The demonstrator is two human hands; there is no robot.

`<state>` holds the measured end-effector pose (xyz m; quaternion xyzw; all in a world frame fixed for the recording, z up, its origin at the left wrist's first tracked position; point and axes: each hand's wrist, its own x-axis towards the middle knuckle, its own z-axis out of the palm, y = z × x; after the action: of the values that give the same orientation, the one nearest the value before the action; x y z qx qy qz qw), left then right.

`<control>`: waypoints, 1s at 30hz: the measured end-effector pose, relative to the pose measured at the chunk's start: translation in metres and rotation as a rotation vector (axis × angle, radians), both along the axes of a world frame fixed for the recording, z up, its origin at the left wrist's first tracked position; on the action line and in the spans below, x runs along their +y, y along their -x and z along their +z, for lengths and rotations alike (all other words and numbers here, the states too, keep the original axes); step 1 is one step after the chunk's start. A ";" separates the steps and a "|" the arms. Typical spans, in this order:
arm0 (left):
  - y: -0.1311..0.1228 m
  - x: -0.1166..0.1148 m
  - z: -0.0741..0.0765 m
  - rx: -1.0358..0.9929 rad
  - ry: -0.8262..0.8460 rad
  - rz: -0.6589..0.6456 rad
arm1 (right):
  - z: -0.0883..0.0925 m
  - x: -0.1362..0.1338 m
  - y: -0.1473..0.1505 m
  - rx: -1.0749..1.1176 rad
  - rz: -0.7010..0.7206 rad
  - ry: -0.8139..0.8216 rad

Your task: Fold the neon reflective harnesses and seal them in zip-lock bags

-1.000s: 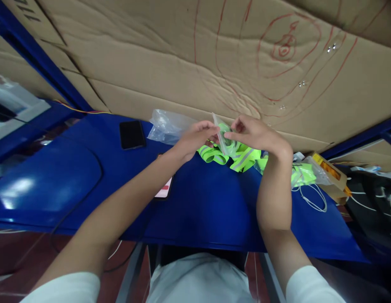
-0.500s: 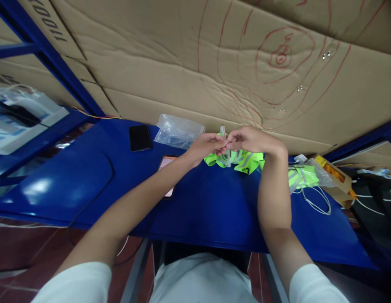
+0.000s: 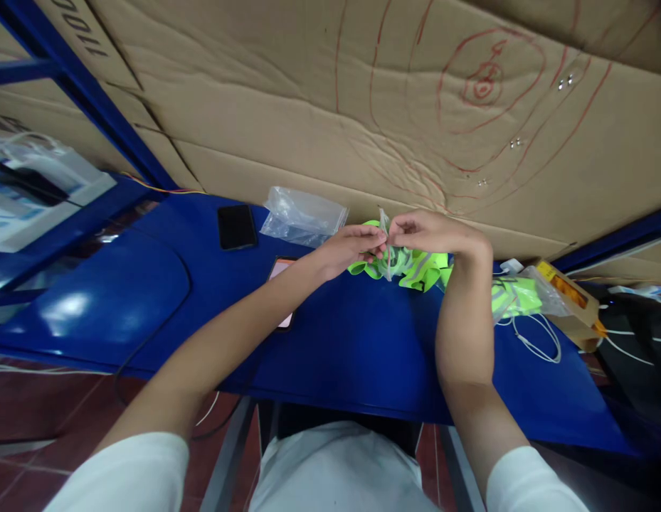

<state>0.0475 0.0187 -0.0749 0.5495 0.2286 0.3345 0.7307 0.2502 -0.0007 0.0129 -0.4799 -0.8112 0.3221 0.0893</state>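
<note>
My left hand (image 3: 356, 245) is closed in a pinch on the edge of a clear zip bag (image 3: 388, 264). From the other side my right hand (image 3: 415, 231) pinches the same edge, its fingers bent and the tips close to those of my left hand. The bag's zip edge stands roughly upright between the hands. Neon yellow-green fabric with grey reflective stripes (image 3: 423, 270) lies bunched below and behind them. How much of that fabric is inside the bag I cannot tell.
Left of the hands lie a flat clear plastic bag (image 3: 303, 215), a black phone (image 3: 237, 227) and a lit phone (image 3: 284, 321), partly under my left forearm. To the right are a bagged neon bundle (image 3: 516, 297), white cable (image 3: 543, 341) and an open carton (image 3: 573, 299). Cardboard (image 3: 287, 135) walls the back.
My fingertips have parted slightly, the right hand shifting a little to the right along the bag edge. The whole view has shifted slightly. Other things lie as before.
</note>
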 end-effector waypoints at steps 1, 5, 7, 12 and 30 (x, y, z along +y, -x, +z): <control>0.000 0.000 0.000 -0.001 0.006 0.006 | -0.001 0.001 0.001 -0.007 -0.013 -0.023; -0.002 0.000 0.001 -0.013 -0.004 0.142 | -0.006 0.005 0.011 -0.047 -0.159 -0.249; -0.002 -0.001 0.003 -0.005 -0.016 0.204 | -0.007 0.006 0.014 -0.039 -0.178 -0.308; 0.000 -0.005 0.013 0.071 -0.034 0.101 | -0.005 0.004 0.017 0.064 -0.078 -0.188; 0.001 -0.003 0.017 -0.247 -0.134 0.304 | 0.005 -0.006 0.025 -0.073 -0.349 -0.663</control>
<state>0.0465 0.0157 -0.0580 0.5108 0.1950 0.5202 0.6560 0.2253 -0.0067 0.0183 -0.5670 -0.7801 0.0046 0.2645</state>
